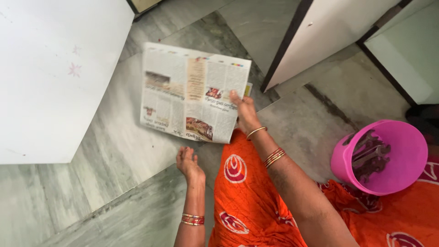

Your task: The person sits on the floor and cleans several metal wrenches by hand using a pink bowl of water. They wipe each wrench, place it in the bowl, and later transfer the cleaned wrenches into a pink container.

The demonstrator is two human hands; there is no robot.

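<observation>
My right hand (244,112) pinches a folded, thin newspaper (194,91) over the marble floor (119,146); my left hand (188,162) hangs open, perhaps touching nothing.

One newspaper (194,91), one pink bucket (404,158), several wrenches (369,155).

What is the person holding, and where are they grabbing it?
The right hand holds a folded newspaper by its right edge, fingers on the page. The left hand holds nothing; it hangs open just below the paper.
</observation>
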